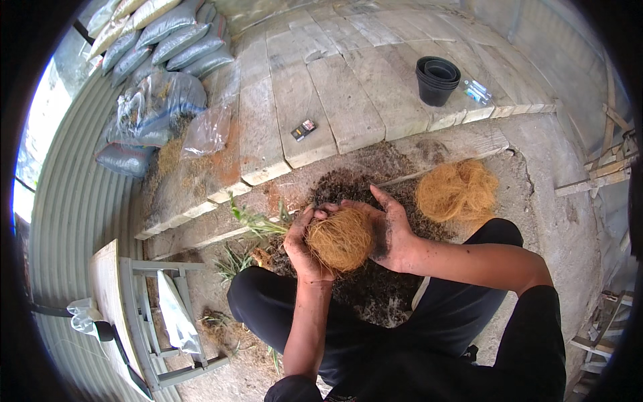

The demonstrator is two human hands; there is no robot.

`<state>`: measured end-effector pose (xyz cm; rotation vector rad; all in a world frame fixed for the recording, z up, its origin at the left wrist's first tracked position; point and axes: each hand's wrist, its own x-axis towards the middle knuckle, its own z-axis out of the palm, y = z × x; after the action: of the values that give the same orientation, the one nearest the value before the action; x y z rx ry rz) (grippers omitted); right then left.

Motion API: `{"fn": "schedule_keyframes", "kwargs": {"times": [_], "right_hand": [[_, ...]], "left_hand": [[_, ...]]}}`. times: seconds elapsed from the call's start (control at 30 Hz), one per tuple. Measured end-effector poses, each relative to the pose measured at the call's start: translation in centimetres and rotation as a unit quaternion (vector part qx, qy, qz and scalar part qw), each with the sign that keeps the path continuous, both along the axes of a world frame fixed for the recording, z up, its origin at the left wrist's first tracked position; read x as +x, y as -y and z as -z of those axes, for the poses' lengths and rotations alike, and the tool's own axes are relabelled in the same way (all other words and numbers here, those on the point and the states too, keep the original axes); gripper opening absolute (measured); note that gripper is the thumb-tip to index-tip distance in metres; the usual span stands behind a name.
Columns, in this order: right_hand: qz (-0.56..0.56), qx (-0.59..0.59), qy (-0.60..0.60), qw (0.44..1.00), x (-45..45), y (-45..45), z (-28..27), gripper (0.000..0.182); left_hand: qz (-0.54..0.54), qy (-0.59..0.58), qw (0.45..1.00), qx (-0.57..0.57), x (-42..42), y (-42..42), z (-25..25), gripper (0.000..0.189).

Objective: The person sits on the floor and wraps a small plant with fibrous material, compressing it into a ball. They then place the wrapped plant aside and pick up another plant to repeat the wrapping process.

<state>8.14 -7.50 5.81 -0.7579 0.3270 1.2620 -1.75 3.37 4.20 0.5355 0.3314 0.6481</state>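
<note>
My left hand [307,246] is cupped around a ball of brown coconut fibre [341,238], a root ball wrapped in coir. Green leaves of a plant [258,221] stick out to the left, beyond my left fingers. On the ball's other side is my right hand [389,231], palm turned towards it, thumb raised and fingers behind the top of the fibre. Whether the right palm presses on the ball is hard to tell. Dark soil smears both hands. Beneath them, between my legs, lies a heap of dark potting soil [371,296].
Loose coir [457,191] lies right of the soil. On the concrete slabs are stacked black pots [437,80], a plastic bottle [477,92], a small dark packet [304,130] and filled sacks [181,42]. A tilted wooden-topped stool [113,301] stands left, near small plants [236,264].
</note>
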Motion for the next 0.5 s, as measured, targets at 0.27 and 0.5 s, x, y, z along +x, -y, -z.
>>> {"fn": "schedule_keyframes", "kwargs": {"times": [0.27,0.5], "right_hand": [[-0.011,0.125,0.064,0.990,-0.5,0.0,0.5,0.062],[0.077,0.157,0.061,0.983,-1.4,0.5,1.1,0.059]], "left_hand": [[0.102,0.045,0.993,0.036,-0.2,1.4,-0.3,0.024],[0.103,0.066,0.992,-0.035,0.1,2.6,-0.1,0.020]]}}
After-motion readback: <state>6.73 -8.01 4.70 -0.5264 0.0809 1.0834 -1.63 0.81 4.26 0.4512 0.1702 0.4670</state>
